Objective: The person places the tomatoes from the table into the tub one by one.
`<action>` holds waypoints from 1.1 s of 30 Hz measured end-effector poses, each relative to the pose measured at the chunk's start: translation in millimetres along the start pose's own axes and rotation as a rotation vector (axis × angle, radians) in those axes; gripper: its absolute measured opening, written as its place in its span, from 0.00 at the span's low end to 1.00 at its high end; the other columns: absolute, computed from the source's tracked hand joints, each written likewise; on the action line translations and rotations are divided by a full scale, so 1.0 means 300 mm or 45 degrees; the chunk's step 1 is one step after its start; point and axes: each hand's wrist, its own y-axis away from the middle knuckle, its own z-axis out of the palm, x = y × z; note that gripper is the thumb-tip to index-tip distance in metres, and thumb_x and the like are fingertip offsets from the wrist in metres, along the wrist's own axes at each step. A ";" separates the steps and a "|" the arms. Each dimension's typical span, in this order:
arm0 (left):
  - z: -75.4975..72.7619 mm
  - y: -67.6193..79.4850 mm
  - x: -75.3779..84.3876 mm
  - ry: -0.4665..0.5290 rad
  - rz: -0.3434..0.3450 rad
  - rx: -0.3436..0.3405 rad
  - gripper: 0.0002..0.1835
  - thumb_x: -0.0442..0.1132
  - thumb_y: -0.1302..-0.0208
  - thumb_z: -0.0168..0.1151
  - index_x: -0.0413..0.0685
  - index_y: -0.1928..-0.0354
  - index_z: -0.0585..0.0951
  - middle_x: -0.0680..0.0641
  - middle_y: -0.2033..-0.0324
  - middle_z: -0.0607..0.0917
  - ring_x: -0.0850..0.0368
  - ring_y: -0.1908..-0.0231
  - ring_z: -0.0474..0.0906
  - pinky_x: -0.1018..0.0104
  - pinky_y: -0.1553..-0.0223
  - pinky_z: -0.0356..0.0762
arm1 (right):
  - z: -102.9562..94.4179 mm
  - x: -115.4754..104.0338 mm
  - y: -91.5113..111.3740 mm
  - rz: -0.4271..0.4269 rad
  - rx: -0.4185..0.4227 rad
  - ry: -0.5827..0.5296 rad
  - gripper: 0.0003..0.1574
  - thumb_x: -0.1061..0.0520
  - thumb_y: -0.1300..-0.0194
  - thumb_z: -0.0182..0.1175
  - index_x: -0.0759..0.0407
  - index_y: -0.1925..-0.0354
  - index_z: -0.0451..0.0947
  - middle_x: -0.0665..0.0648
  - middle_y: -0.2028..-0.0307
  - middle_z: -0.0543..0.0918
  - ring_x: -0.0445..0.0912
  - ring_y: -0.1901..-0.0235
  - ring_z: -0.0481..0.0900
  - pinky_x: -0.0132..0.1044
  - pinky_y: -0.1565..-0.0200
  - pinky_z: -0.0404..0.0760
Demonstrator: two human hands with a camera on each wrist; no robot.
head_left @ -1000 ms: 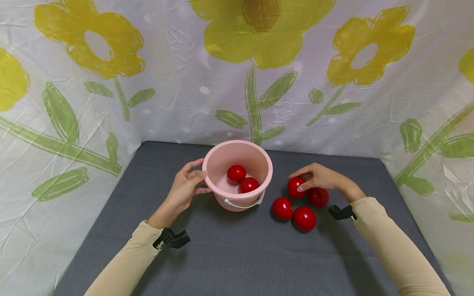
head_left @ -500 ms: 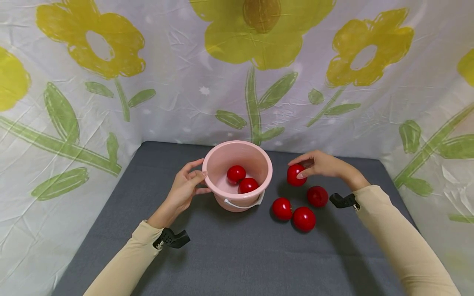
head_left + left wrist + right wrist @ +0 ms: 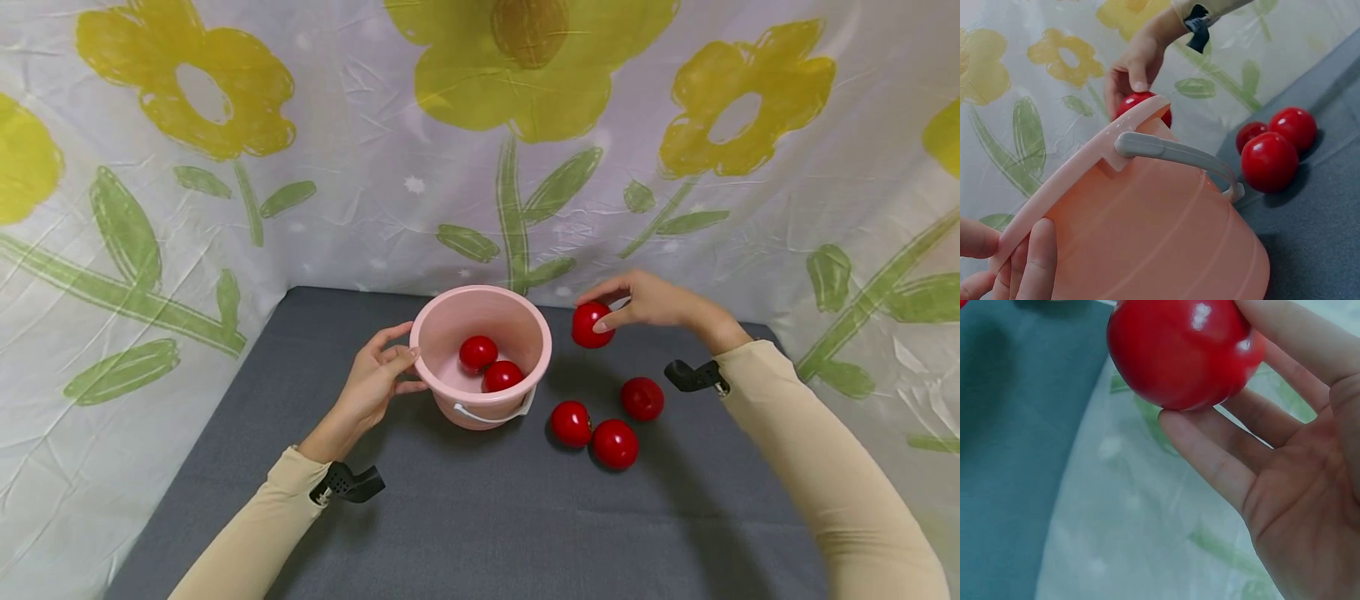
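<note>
My left hand [image 3: 372,385] grips the rim of a pink bucket [image 3: 480,407] at its left side, thumb and fingers on either side of the rim in the left wrist view. Two red apples [image 3: 503,376] lie inside the bucket. My right hand [image 3: 651,302] holds a glossy red apple [image 3: 592,324] by the fingertips, in the air to the right of the bucket and apart from it. The right wrist view shows this apple [image 3: 1186,353] close up between thumb and fingers.
Three more red apples lie on the dark grey cloth [image 3: 495,517] right of the bucket: a left one [image 3: 572,423], a front one [image 3: 615,444] and a right one [image 3: 642,398]. A white handle [image 3: 491,415] hangs at the bucket's front. A flower-printed curtain [image 3: 360,167] surrounds the table.
My right hand has lifted one apple off the cloth, away from the others, and moved it up and slightly left. The left hand and bucket have stayed in place.
</note>
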 end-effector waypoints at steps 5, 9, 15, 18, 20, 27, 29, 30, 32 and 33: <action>0.000 0.000 0.000 -0.017 -0.005 0.002 0.31 0.30 0.28 0.53 0.42 0.27 0.58 0.56 0.71 0.81 0.63 0.70 0.83 0.65 0.68 0.89 | -0.029 -0.052 -0.017 -0.012 0.022 -0.005 0.30 0.56 0.41 0.72 0.52 0.40 0.80 0.59 0.44 0.84 0.53 0.43 0.80 0.32 0.54 0.85; 0.000 0.000 0.002 -0.035 -0.006 0.000 0.31 0.30 0.28 0.53 0.42 0.26 0.58 0.56 0.71 0.80 0.63 0.70 0.82 0.65 0.67 0.89 | -0.051 -0.089 -0.030 -0.030 0.031 0.019 0.29 0.56 0.40 0.71 0.52 0.40 0.80 0.58 0.45 0.84 0.52 0.45 0.81 0.33 0.55 0.86; -0.001 0.002 0.004 -0.033 -0.006 0.003 0.31 0.29 0.28 0.53 0.41 0.26 0.58 0.56 0.72 0.80 0.64 0.70 0.82 0.66 0.67 0.89 | -0.066 -0.142 -0.059 -0.073 0.017 0.036 0.30 0.56 0.40 0.70 0.55 0.39 0.79 0.59 0.44 0.84 0.53 0.43 0.80 0.34 0.54 0.86; -0.001 0.002 0.003 -0.031 -0.007 0.005 0.30 0.29 0.28 0.53 0.41 0.27 0.58 0.56 0.72 0.80 0.64 0.71 0.82 0.66 0.68 0.89 | -0.070 -0.163 -0.078 -0.101 -0.003 0.032 0.30 0.57 0.39 0.70 0.55 0.39 0.78 0.59 0.43 0.83 0.53 0.42 0.80 0.34 0.53 0.85; -0.001 0.002 0.003 -0.034 -0.008 0.004 0.30 0.30 0.28 0.53 0.41 0.27 0.58 0.56 0.72 0.80 0.64 0.71 0.82 0.66 0.68 0.89 | -0.069 -0.176 -0.093 -0.116 -0.013 0.029 0.29 0.58 0.39 0.70 0.54 0.39 0.79 0.58 0.44 0.84 0.52 0.42 0.80 0.35 0.51 0.86; -0.001 0.003 0.006 -0.034 -0.005 0.008 0.31 0.30 0.28 0.53 0.41 0.27 0.58 0.56 0.72 0.80 0.64 0.70 0.83 0.66 0.68 0.89 | -0.045 -0.231 -0.157 -0.130 -0.054 0.053 0.27 0.56 0.40 0.70 0.48 0.41 0.81 0.54 0.45 0.85 0.49 0.44 0.81 0.42 0.48 0.86; 0.000 0.004 0.006 -0.029 -0.005 0.004 0.31 0.30 0.29 0.54 0.41 0.27 0.58 0.56 0.72 0.80 0.63 0.70 0.83 0.66 0.68 0.89 | -0.035 -0.244 -0.177 -0.140 -0.077 0.057 0.27 0.55 0.39 0.70 0.48 0.41 0.81 0.54 0.45 0.85 0.49 0.44 0.81 0.43 0.47 0.85; 0.000 0.004 0.007 -0.026 -0.006 0.003 0.31 0.30 0.29 0.54 0.41 0.27 0.58 0.56 0.72 0.80 0.63 0.70 0.83 0.66 0.68 0.89 | -0.030 -0.252 -0.186 -0.145 -0.091 0.052 0.27 0.55 0.39 0.70 0.48 0.41 0.81 0.54 0.45 0.85 0.49 0.44 0.82 0.43 0.47 0.85; 0.001 0.004 0.007 -0.018 -0.008 0.002 0.31 0.30 0.29 0.55 0.42 0.27 0.58 0.56 0.72 0.80 0.63 0.70 0.83 0.65 0.67 0.89 | -0.020 -0.269 -0.204 -0.155 -0.112 0.049 0.26 0.55 0.39 0.70 0.49 0.42 0.81 0.54 0.46 0.86 0.48 0.44 0.82 0.43 0.47 0.85; 0.002 0.004 0.007 -0.018 -0.009 0.002 0.31 0.31 0.29 0.55 0.42 0.27 0.58 0.56 0.72 0.80 0.63 0.70 0.83 0.65 0.67 0.89 | -0.015 -0.276 -0.214 -0.164 -0.122 0.046 0.26 0.55 0.39 0.70 0.49 0.42 0.81 0.54 0.46 0.86 0.48 0.45 0.82 0.43 0.47 0.85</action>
